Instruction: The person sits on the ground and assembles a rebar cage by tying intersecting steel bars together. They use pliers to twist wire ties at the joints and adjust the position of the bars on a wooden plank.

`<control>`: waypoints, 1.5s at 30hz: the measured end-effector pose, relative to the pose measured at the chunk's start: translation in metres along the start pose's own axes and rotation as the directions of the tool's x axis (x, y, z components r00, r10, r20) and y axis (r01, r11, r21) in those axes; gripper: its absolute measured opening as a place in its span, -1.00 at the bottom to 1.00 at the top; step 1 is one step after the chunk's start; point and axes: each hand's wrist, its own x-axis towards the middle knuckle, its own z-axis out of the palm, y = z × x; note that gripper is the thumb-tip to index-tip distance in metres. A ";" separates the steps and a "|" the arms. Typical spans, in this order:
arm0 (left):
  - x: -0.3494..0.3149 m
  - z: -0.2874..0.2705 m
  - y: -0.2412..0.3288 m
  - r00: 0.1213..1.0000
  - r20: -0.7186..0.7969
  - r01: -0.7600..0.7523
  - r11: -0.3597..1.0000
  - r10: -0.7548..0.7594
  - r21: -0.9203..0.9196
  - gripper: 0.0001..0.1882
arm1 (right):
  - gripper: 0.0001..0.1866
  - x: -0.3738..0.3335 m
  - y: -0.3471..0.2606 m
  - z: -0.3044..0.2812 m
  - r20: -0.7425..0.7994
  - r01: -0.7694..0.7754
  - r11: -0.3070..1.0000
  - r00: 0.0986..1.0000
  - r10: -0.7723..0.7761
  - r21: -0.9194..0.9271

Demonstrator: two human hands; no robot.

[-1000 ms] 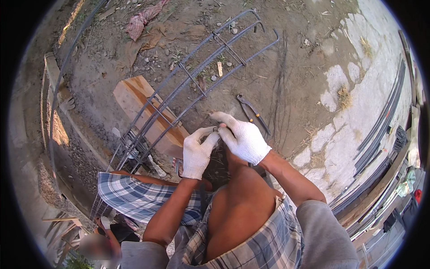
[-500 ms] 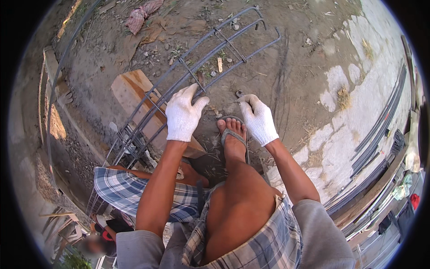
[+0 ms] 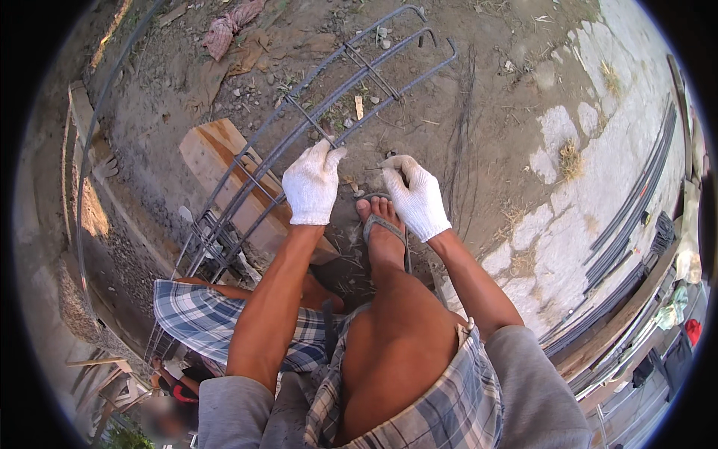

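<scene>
A cage of ribbed steel bars [image 3: 295, 135] with thin cross ties runs slantwise up the left and middle of the view. At its near bar, where a cross tie meets it, my gloved left hand [image 3: 310, 187] has thumb and forefinger drawn together; what they pinch is too small to make out. Just to the right, clear of the cage, my gloved right hand [image 3: 416, 196] is closed in a pinch on a small, thin metal piece [image 3: 390, 155] with a dark rounded end. Most of that piece is hidden by the fingers.
A wooden block [image 3: 217, 150] lies under the cage. My sandalled foot [image 3: 385, 228] stands below my hands. A checked cloth [image 3: 224, 34] lies at the far left, a wood chip [image 3: 359, 107] beyond the cage. Dark rods [image 3: 636, 194] line the right; another person [image 3: 179, 389] is lower left.
My left hand has turned and closed its thumb and forefinger at the bar joint. My right hand has moved left, nearer to it, still pinching the metal piece.
</scene>
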 end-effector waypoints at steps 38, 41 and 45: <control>0.023 -0.015 -0.017 0.872 0.443 0.352 0.896 -0.208 -0.272 -0.66 | -0.62 0.084 -0.029 0.038 0.250 0.108 0.979 0.966 -0.063 -0.170; 0.019 -0.011 -0.018 0.895 0.398 0.319 0.914 -0.202 -0.252 -0.67 | -0.69 0.060 -0.015 0.059 0.127 -0.151 0.960 0.984 0.123 0.237; 0.016 -0.008 -0.021 0.937 0.320 0.207 0.958 -0.136 -0.198 -0.68 | -0.68 0.049 -0.011 0.065 0.261 -0.471 0.725 0.882 0.392 0.503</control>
